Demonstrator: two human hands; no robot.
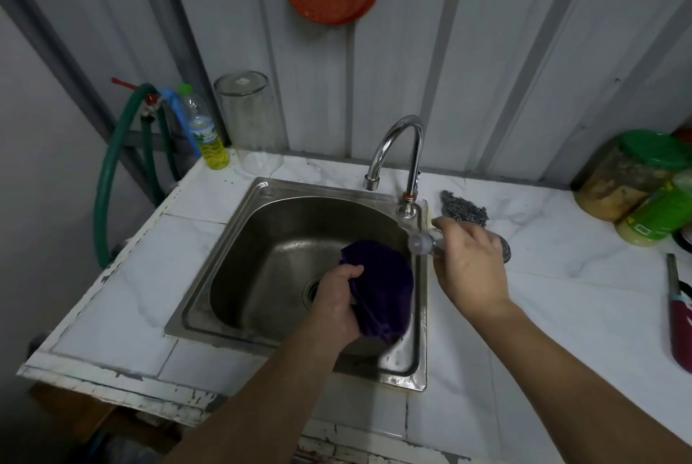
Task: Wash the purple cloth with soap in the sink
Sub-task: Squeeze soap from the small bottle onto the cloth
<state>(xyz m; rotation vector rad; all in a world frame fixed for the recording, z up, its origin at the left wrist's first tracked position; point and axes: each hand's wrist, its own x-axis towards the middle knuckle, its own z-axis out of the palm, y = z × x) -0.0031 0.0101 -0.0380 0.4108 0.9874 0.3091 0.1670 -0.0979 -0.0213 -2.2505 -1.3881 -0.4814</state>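
The purple cloth (382, 287) hangs bunched over the right half of the steel sink (239, 239). My left hand (339, 299) grips it from the left, fingers curled into the folds. My right hand (470, 265) holds a clear soap bottle (425, 244) on its side at the sink's right rim, its cap end pointing left just above the cloth. Most of the bottle is hidden under my fingers. The chrome tap (397, 156) arches over the basin; no water is seen running.
A steel scourer (464, 207) lies behind my right hand. A clear jar (249, 123) and a bottle of yellow liquid (206, 130) stand at the back left, beside a green hose (112, 164). Green-lidded jars (644, 179) crowd the right; a lighter (679, 317) lies near the edge.
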